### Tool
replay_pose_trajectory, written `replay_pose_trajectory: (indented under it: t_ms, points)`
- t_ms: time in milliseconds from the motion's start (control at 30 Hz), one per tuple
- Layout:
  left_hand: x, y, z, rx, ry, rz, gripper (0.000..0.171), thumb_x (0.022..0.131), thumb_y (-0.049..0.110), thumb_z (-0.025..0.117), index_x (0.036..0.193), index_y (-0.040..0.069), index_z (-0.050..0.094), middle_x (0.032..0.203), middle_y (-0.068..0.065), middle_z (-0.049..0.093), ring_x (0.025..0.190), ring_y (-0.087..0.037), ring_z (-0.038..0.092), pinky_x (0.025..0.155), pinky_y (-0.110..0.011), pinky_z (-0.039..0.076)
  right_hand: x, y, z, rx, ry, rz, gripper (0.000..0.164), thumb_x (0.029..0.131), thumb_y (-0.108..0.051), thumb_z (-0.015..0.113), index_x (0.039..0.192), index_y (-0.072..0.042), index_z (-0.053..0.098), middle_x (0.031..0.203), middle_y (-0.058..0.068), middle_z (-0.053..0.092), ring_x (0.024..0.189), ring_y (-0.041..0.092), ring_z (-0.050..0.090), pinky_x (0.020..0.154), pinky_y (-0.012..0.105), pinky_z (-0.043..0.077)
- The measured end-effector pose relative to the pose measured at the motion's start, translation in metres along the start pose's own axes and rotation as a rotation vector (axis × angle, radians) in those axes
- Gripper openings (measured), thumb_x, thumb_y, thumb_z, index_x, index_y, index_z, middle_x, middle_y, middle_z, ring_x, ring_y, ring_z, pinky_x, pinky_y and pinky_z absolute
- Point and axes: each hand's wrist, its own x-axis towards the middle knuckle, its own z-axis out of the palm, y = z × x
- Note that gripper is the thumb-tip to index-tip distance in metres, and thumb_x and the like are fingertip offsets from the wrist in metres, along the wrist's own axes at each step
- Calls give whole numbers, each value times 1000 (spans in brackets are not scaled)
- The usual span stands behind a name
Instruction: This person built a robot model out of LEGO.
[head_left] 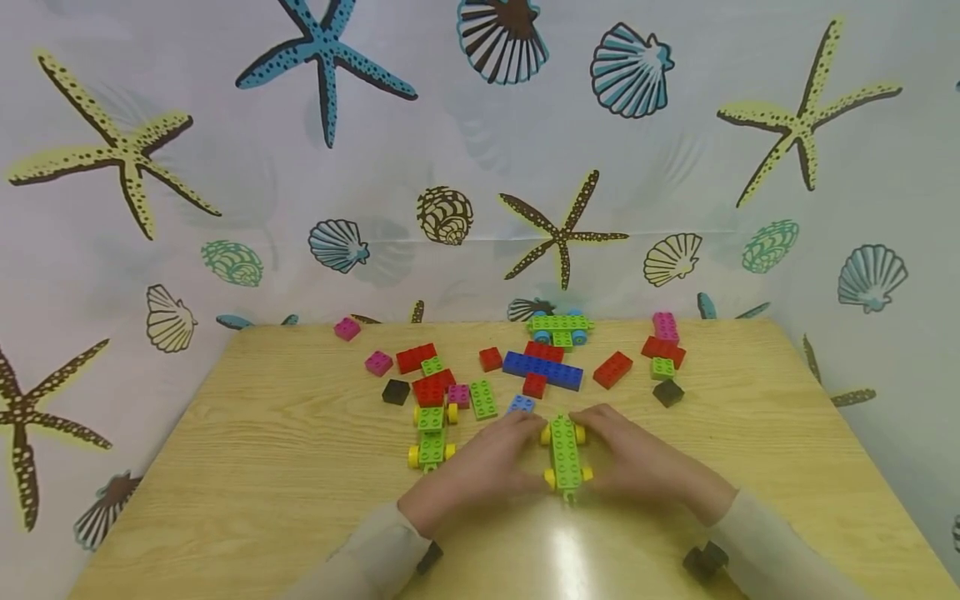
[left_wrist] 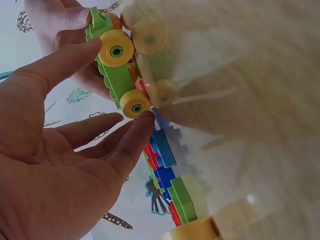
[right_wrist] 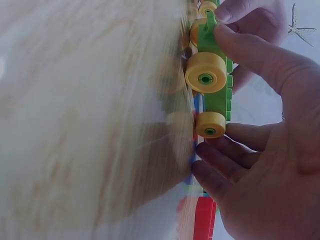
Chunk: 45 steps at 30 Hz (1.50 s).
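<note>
A green toy car base [head_left: 565, 454] with studs on top and yellow wheels stands on the wooden table between my two hands, pointing away from me. My left hand [head_left: 491, 462] holds its left side, thumb near the rear wheel and fingertips at the front wheel. On the right side my right hand [head_left: 630, 458] holds it likewise; in the right wrist view the thumb [right_wrist: 245, 47] touches the rear end by the hook. The wheels [left_wrist: 117, 47] seem to rest on the tabletop. A second green car base [head_left: 431, 446] with yellow wheels stands left of my left hand.
Beyond my hands lie a long blue brick [head_left: 543, 370], several red bricks [head_left: 613, 369], a green brick [head_left: 483, 399] and a black brick [head_left: 396, 392]. A green car base with blue wheels [head_left: 561, 325] stands at the back edge. A patterned cloth [head_left: 450, 150] hangs behind the table.
</note>
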Motion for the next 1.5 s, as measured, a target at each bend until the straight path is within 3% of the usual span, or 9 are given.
replay_pose_trajectory:
  t_ms: [533, 867, 1167, 1500]
  points:
    - [1, 0, -1, -43, -20, -22, 83, 95, 39, 91, 163, 8, 57, 167, -10, 54, 155, -32, 55, 131, -52, 47, 4, -9, 1, 22, -6, 9, 98, 85, -45, 98, 166, -13, 52, 164, 7, 57, 157, 36, 54, 132, 63, 43]
    - [-3, 3, -1, -42, -35, -56, 84, 95, 40, 91, 165, 10, 55, 171, -10, 53, 160, -34, 52, 132, -55, 46, 4, -9, 6, 31, 6, 12, 99, 84, -48, 98, 165, -13, 53, 165, 7, 57, 158, 35, 53, 132, 62, 42]
    - [-2, 3, -2, -17, -25, -50, 85, 95, 40, 90, 166, 10, 54, 172, -10, 52, 161, -35, 50, 133, -55, 45, 6, -8, 5, 17, 18, 14, 100, 82, -53, 99, 163, -14, 55, 162, 5, 60, 155, 33, 56, 132, 61, 44]
    - [-2, 1, -2, -16, -25, -27, 84, 96, 38, 90, 165, 8, 54, 170, -10, 54, 159, -33, 53, 132, -54, 46, 5, -11, 4, 23, 15, 19, 99, 82, -47, 100, 163, -13, 55, 161, 5, 60, 154, 32, 57, 131, 60, 45]
